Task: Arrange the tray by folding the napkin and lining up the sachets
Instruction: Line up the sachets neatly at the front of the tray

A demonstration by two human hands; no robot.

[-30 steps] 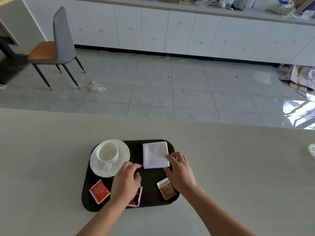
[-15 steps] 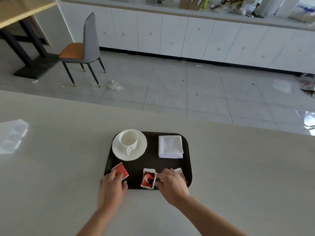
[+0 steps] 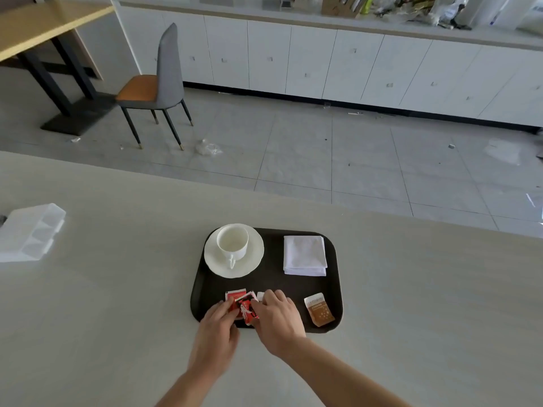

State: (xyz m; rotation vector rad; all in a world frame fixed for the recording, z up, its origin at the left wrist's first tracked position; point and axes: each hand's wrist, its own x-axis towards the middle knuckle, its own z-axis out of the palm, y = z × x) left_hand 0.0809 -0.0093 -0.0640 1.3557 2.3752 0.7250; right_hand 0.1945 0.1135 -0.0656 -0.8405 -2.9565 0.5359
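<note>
Fingers (image 3: pixel 225 307) of the left hand (image 3: pixel 216 330) and right hand (image 3: pixel 279 321), lower centre, pinch 2 overlapping red sachets (image 3: pixel 246 309); best slid apart flat, level with the brown sachet (image 3: pixel 319 309).

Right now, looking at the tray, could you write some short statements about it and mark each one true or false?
1. The white napkin lies folded at the far right of the tray. True.
2. The cup lies tipped over beside its saucer. False: it stands upright on the saucer.
3. The left hand and the right hand are both at the red sachets. True.
4. The right hand holds the brown sachet. False: it lies alone at the near right of the tray, and no hand touches it.
</note>
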